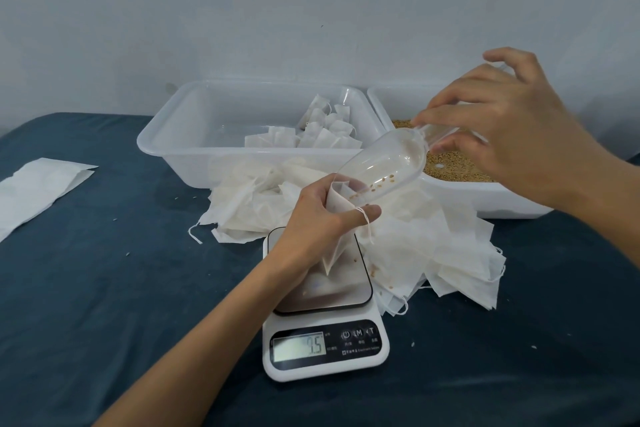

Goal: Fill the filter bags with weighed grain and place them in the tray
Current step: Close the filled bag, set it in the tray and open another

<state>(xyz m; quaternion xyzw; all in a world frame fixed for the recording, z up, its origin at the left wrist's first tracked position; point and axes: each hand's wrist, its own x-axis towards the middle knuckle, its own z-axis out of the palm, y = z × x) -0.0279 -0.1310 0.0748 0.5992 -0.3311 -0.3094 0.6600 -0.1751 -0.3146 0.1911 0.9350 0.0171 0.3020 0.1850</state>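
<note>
My left hand [322, 215] holds a white filter bag [334, 246] open by its mouth, its bottom resting on the scale [322, 319], whose display reads 9.5. My right hand [498, 128] grips a clear plastic scoop [384, 163] by its handle, tilted down with its tip in the bag's mouth; a few grains lie at the tip. The white tray [166, 146] at the back holds several filled bags [329, 128]. To its right a white tub [485, 198] holds brown grain [453, 166].
A heap of empty filter bags [433, 253] spreads between the trays and the scale on the dark blue cloth. A flat white packet [38, 191] lies at the far left. Loose grains dot the cloth. A pale wall stands behind.
</note>
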